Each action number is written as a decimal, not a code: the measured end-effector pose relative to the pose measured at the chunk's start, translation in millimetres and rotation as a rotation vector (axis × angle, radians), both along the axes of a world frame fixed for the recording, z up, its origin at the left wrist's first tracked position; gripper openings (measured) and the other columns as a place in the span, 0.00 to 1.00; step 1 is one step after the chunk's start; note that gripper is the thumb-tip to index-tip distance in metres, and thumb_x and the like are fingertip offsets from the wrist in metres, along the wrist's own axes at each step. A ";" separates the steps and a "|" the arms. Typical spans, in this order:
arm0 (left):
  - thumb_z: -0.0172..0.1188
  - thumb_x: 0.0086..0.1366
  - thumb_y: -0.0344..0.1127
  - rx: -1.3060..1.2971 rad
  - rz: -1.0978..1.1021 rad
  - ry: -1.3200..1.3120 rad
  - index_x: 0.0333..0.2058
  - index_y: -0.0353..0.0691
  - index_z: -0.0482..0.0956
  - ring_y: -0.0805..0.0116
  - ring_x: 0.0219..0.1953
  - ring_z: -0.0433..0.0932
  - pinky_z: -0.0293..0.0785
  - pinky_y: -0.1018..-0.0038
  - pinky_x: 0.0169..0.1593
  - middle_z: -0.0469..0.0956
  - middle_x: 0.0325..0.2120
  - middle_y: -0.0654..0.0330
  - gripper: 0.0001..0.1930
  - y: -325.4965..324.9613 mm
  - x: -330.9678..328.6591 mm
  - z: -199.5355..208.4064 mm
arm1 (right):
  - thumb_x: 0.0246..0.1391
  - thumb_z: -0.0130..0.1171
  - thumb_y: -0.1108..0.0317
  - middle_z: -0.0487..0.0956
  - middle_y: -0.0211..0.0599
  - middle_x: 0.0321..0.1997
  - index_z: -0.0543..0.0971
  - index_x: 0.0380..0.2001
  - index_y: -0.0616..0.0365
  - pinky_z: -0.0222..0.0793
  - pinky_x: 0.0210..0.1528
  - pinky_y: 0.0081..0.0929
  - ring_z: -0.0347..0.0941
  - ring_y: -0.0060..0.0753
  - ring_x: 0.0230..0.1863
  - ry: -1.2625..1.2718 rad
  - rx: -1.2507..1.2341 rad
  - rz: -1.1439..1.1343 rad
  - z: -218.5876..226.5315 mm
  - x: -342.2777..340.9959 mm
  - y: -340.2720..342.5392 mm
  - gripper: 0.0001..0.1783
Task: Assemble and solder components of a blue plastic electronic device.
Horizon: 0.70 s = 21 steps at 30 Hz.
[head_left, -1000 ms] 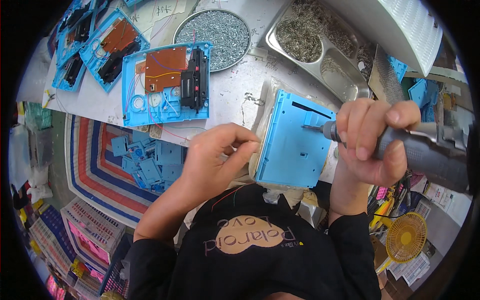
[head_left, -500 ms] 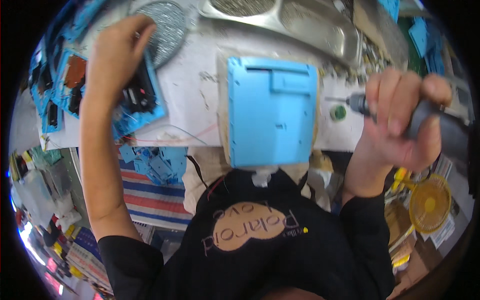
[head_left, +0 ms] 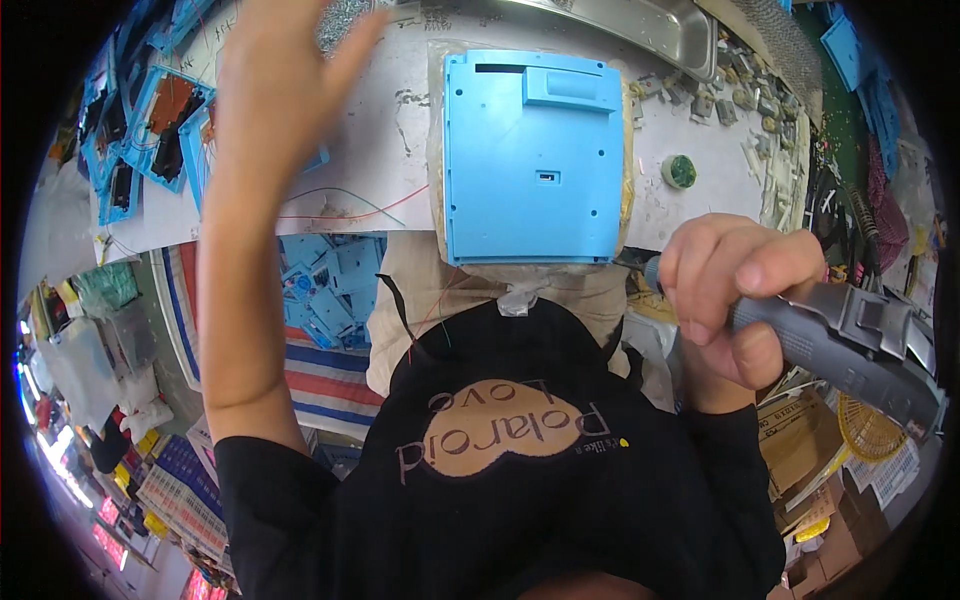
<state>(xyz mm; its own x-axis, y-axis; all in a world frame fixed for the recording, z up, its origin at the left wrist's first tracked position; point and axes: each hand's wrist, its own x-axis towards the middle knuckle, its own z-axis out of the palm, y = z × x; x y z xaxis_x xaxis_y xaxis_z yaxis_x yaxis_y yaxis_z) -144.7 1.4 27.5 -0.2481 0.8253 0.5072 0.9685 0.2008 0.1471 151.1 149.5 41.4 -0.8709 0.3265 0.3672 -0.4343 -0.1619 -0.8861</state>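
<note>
My right hand (head_left: pixel 735 290) is wrapped round a grey electric screwdriver (head_left: pixel 850 340), its nose pointing left below the table's front edge. In front of me a light blue flat plastic case (head_left: pixel 530 150) lies on a pale wrapped pad (head_left: pixel 436 160), with small holes, a raised block and a slot showing. Neither hand touches the case. Up at the far left my left hand (head_left: pixel 285 80) is blurred, its thumb stretched away and its fingertips cut off by the upper edge. It reaches beside a heap of small silvery screws (head_left: pixel 345 20).
A small round green-filled tub (head_left: pixel 678 171) stands right of the case. Behind is a steel divided tray (head_left: pixel 660 35), with loose metal parts (head_left: pixel 725 105) nearby. Blue case halves with wiring (head_left: pixel 160 120) crowd the left. A red wire (head_left: pixel 370 213) crosses the table.
The view has shifted, so the table sits higher in it. My right hand has drawn the screwdriver back toward me. My left thumb has spread away from its fingers at the screws.
</note>
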 end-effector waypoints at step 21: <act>0.72 0.52 0.31 -0.019 -0.326 -0.574 0.33 0.45 0.82 0.64 0.33 0.75 0.63 0.64 0.43 0.77 0.30 0.66 0.10 -21.2 150.0 -15.5 | 0.61 0.64 0.57 0.74 0.22 0.19 0.71 0.50 0.49 0.59 0.19 0.19 0.66 0.18 0.17 0.112 0.077 -0.004 25.6 -24.5 -1.6 0.19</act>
